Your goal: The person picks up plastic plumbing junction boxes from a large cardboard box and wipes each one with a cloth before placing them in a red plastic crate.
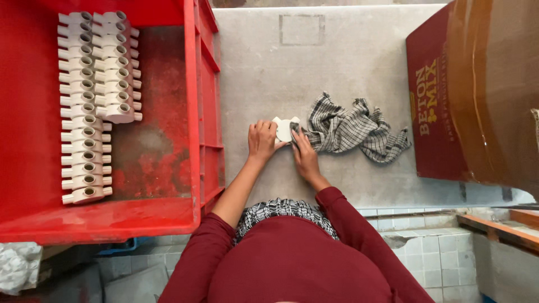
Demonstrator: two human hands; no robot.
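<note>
From the head view, your left hand (262, 140) pinches the white fitting (284, 129) on the grey table (348, 62), while your right hand (305, 154) presses the checked cloth (351, 129) against it. Beside you, the red crate (193, 112) holds rows of pale fittings (92, 106).

Dark red long-sleeved top, left sleeve pushed up, black-and-white checked cloth at the waist.

Grey concrete worktop (348, 62) above pale tiled floor (443, 264), wooden plank (497, 227) alongside.
</note>
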